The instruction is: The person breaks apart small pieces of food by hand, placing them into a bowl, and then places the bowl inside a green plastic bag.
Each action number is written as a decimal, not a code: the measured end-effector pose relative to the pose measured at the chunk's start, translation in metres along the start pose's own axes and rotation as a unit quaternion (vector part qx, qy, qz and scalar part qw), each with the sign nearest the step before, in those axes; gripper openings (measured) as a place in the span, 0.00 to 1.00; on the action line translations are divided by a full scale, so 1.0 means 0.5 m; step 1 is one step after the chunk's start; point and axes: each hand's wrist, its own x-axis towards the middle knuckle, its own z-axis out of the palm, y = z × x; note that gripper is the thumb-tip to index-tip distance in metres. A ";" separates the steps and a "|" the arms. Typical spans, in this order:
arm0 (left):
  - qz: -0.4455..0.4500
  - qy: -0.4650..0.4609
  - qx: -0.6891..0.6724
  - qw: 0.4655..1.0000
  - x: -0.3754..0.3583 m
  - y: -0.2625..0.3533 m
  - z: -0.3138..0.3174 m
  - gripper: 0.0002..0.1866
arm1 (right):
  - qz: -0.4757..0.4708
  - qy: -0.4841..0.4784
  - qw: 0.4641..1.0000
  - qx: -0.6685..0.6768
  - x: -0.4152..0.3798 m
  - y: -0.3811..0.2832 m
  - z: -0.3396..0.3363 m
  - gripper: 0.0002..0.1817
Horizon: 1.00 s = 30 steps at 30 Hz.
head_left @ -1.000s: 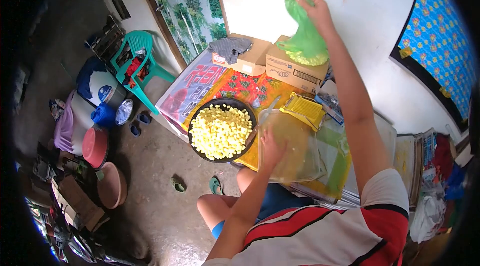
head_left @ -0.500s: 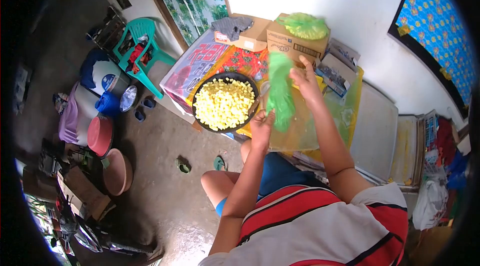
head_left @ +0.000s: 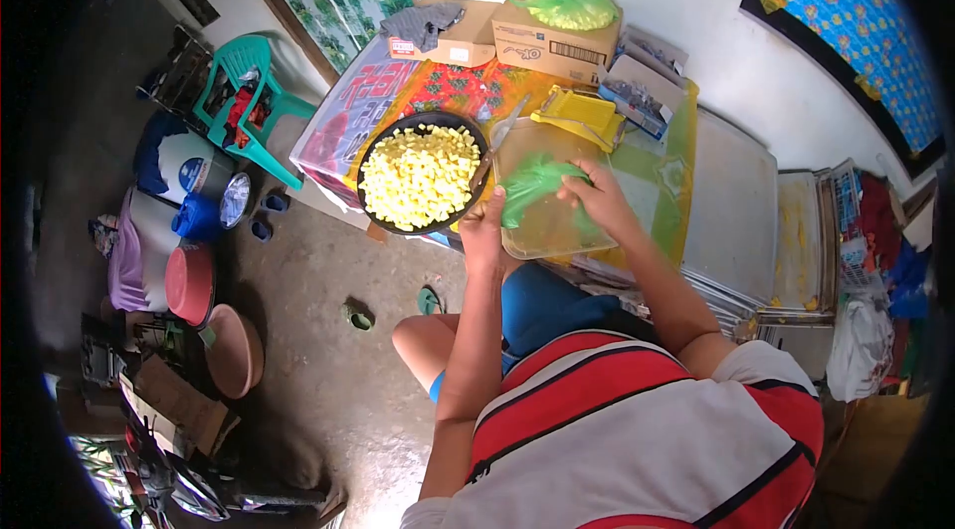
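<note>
A thin green plastic bag (head_left: 537,187) is stretched between my two hands, slightly blurred. My left hand (head_left: 484,222) is closed on one end of it, beside the rim of a round black pan (head_left: 370,199). My right hand (head_left: 599,195) pinches the other end. Small pale-yellow cubes (head_left: 418,176) are heaped in the pan. A knife (head_left: 507,128) with a brown handle lies across the pan's right edge. Beneath the bag is a translucent plastic tray (head_left: 527,244).
Behind the tray lies a yellow plastic basket-like item (head_left: 577,119). Cardboard boxes (head_left: 552,43) line the wall side, one topped by a filled green bag (head_left: 569,4). A green chair (head_left: 284,103) stands left of the table; basins (head_left: 235,355) and slippers (head_left: 358,316) are on the floor.
The bag has gone from hanging upright to stretched sideways, lower over the tray. My right hand has come down and closed on it. The view has shifted, exposing the knife and yellow item more.
</note>
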 end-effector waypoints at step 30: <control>0.037 0.117 -0.136 0.983 -0.081 0.095 -0.061 0.03 | -0.032 -0.027 0.923 -0.383 0.027 0.202 -0.072 0.15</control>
